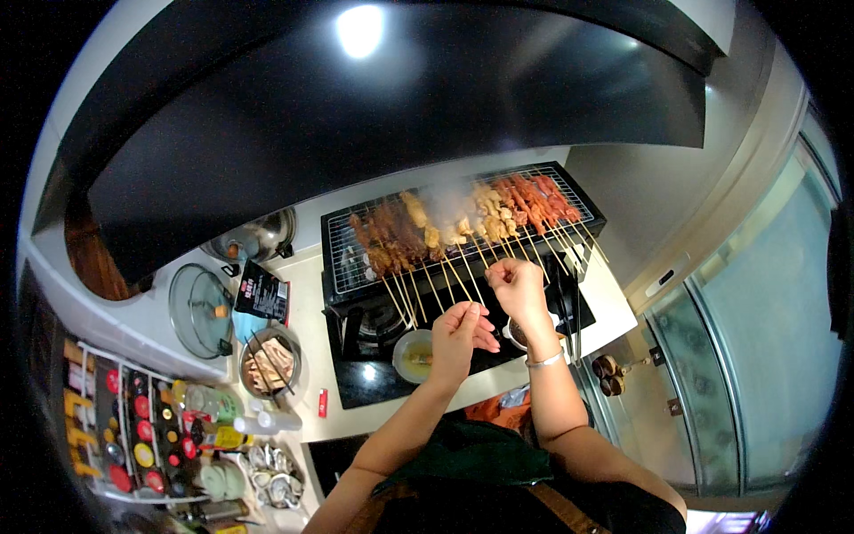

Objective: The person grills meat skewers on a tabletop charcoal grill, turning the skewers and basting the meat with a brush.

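Note:
Over the front of a black box grill (327, 257), my left hand (459, 339) pinches the bare end of a bamboo skewer (459, 277) between thumb and forefinger. Its other fingers are spread. To its right, my right hand (519, 284) has thumb and fingers closed at the end of another bamboo skewer (480, 251). On the wire rack lie dark browned meat skewers (393, 233) at the left, pale yellowish meat skewers (492, 212) in the middle and reddish meat skewers (534, 200) at the right. Smoke rises from the middle and blurs the meat there.
Below my hands, a bowl of yellowish liquid (418, 357) and a partly hidden white cup (517, 332) sit on the black cooktop (360, 387). Black tongs (575, 314) lie rightward. Leftward are a meat bowl with chopsticks (270, 364), a red lighter (323, 403) and bottles (143, 430). A dark range hood (400, 100) overhangs.

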Action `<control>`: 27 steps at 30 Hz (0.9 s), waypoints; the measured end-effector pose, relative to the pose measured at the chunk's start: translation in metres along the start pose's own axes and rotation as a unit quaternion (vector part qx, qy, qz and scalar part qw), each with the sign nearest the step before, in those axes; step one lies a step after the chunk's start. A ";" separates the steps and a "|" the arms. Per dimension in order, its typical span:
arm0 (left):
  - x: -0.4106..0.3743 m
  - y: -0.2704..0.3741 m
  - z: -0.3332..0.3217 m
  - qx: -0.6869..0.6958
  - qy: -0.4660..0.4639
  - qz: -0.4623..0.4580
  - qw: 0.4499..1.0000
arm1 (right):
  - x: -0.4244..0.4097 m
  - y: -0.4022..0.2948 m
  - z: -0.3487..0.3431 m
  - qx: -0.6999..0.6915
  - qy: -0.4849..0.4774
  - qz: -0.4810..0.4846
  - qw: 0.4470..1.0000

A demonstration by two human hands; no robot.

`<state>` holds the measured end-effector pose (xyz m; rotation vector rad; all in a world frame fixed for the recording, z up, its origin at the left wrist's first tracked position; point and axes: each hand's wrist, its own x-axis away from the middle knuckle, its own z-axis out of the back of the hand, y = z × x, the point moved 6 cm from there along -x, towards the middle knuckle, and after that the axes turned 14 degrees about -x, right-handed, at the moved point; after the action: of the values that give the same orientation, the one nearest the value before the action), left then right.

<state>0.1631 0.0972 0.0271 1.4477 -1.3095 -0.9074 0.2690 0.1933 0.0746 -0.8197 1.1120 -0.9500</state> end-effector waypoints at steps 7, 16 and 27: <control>0.000 0.001 0.002 -0.015 -0.013 -0.010 1.000 | -0.003 -0.008 0.003 0.110 -0.008 0.043 0.993; 0.003 0.009 -0.004 -0.045 -0.023 -0.005 0.999 | -0.010 -0.001 0.007 0.268 0.023 0.076 0.960; 0.004 0.006 -0.003 -0.042 -0.030 -0.003 0.999 | -0.010 0.001 0.006 0.089 0.019 0.030 0.995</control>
<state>0.1649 0.0943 0.0338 1.3694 -1.2958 -1.0059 0.2733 0.2037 0.0789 -0.6217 1.0626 -1.0025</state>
